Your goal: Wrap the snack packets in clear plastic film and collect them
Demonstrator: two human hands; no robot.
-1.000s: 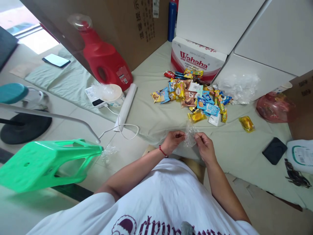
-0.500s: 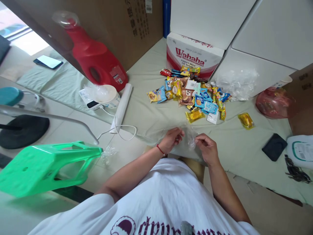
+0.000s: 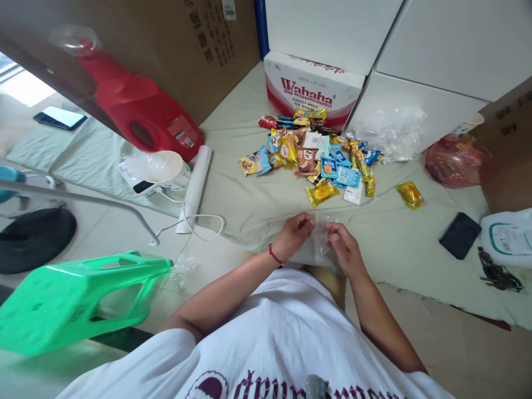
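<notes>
Between my two hands is a clear plastic bag [image 3: 321, 244], thin and crumpled, held low at the near edge of the cloth-covered surface. My left hand [image 3: 294, 237], with a red cord at the wrist, pinches the bag's left side with curled fingers. On the other side my right hand [image 3: 344, 247] grips the bag between thumb and fingertips. Beyond the hands lies a pile of small wrapped snacks [image 3: 306, 160] in yellow, blue and brown packets. One yellow snack packet [image 3: 410, 195] lies apart on the right.
A Wahaha carton [image 3: 310, 88] stands behind the snacks, beside a heap of clear plastic bags [image 3: 388, 133]. At left are a red jug [image 3: 141, 102], a paper cup [image 3: 177, 172], a white roll [image 3: 194, 191] and a green stool [image 3: 62, 305]. A black wallet-like item [image 3: 460, 235] lies right.
My right hand has moved closer to my left hand, and the bag between them has shifted shape. The whole view has turned slightly, so the surroundings sit further left.
</notes>
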